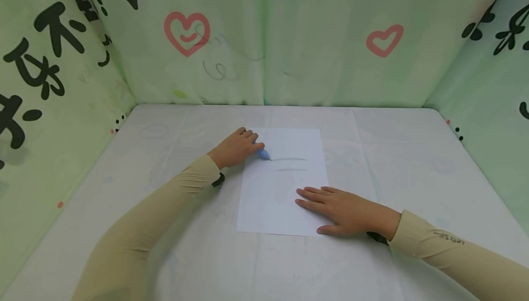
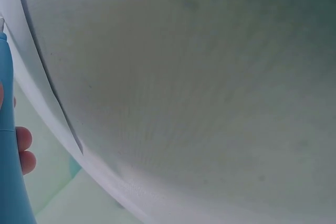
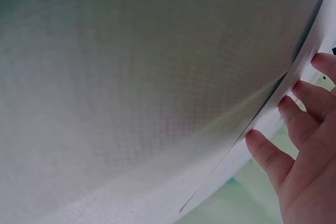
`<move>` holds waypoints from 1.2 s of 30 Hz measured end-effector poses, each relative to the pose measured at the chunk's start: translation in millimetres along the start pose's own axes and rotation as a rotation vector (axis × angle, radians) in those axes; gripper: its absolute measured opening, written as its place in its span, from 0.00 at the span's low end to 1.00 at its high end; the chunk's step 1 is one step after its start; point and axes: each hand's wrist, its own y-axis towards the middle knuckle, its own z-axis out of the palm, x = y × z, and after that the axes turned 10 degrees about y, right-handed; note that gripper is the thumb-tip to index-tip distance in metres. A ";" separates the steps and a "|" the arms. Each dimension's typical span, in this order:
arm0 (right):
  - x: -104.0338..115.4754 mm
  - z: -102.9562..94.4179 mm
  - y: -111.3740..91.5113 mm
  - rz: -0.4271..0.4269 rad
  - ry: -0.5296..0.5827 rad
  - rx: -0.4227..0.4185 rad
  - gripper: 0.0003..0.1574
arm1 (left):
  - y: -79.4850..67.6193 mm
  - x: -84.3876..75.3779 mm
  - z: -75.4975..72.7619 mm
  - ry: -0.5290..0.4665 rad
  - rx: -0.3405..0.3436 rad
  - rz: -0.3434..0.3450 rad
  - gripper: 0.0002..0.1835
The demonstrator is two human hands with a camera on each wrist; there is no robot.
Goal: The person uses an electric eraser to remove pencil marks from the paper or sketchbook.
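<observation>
A sheet of white paper [image 1: 272, 204] lies on the white-covered table, with two thin grey lines [image 1: 291, 159] drawn across its upper half. At the sheet's upper left, my left hand [image 1: 237, 147] grips a thick blue pen [image 1: 263, 154], its tip at the left end of the upper line. In the left wrist view the blue pen [image 2: 9, 161] shows a grey tip, with curled fingertips [image 2: 25, 140] behind its body. My right hand [image 1: 343, 210] rests with spread fingers on the sheet's lower right. The right wrist view shows those fingertips [image 3: 257, 137] on the paper by its edge.
The white table cover [image 1: 198, 255] spreads around the sheet on all sides. Pale green curtains [image 1: 306, 76] with red hearts and black lettering stand behind the table and at both sides. Dark bands [image 1: 218, 180] show at both wrists.
</observation>
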 end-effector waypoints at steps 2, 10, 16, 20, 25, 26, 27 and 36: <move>-0.1 0.2 -0.1 0.002 -0.001 0.002 0.41 | 0.3 0.1 1.2 0.005 -0.003 0.002 0.09; 0.5 -1.1 -0.1 0.003 -0.001 0.013 0.41 | 2.0 -0.2 1.8 0.006 0.010 0.025 0.09; 1.3 -2.0 0.2 0.004 0.004 0.013 0.41 | 1.9 0.2 -0.9 0.007 0.019 0.018 0.10; 0.9 -1.5 0.5 0.000 -0.002 0.009 0.41 | 1.6 1.0 -1.9 0.011 0.017 0.008 0.11; 0.2 -0.6 0.9 0.001 -0.004 0.011 0.42 | 2.1 1.5 -3.0 0.009 0.024 0.007 0.11; 0.1 -0.4 1.1 0.001 -0.004 0.012 0.42 | 2.3 1.5 -2.9 0.009 0.026 0.009 0.11; -0.1 -0.3 1.3 0.003 -0.005 0.015 0.42 | 2.7 1.4 -2.7 0.012 0.028 0.013 0.11; -0.2 -0.9 2.6 0.010 -0.004 0.029 0.42 | 4.3 1.6 -3.5 0.012 0.041 0.022 0.12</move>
